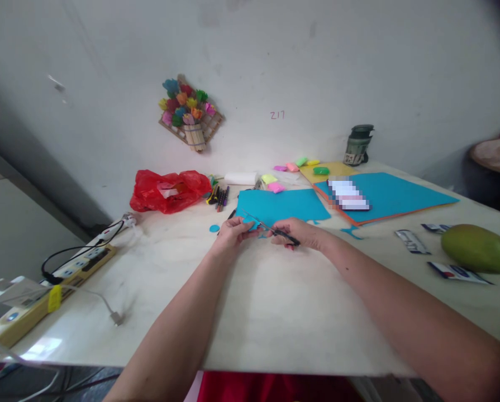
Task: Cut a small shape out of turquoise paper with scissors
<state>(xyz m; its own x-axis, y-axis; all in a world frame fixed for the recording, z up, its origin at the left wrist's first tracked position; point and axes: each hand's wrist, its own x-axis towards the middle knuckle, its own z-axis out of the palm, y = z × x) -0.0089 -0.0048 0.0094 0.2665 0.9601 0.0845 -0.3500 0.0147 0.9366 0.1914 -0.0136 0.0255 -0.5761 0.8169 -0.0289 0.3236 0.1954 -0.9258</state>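
Note:
My left hand (234,231) pinches a small piece of blue paper (252,224) near the middle of the table. Black-handled scissors (289,237) are in my right hand (291,231), with their blades pointing left at the piece of paper. Just behind my hands lies a larger blue sheet (281,205). A small blue disc (214,228) rests on the table left of my left hand, and a thin curved blue scrap (352,232) lies to the right of my right hand.
A red plastic bag (170,190) and pens (222,198) are at the back left, a power strip (82,268) at the left edge. Stacked coloured sheets (404,192) bear a phone (348,194); a green bottle (358,145) stands behind. A green mango (478,248) lies right.

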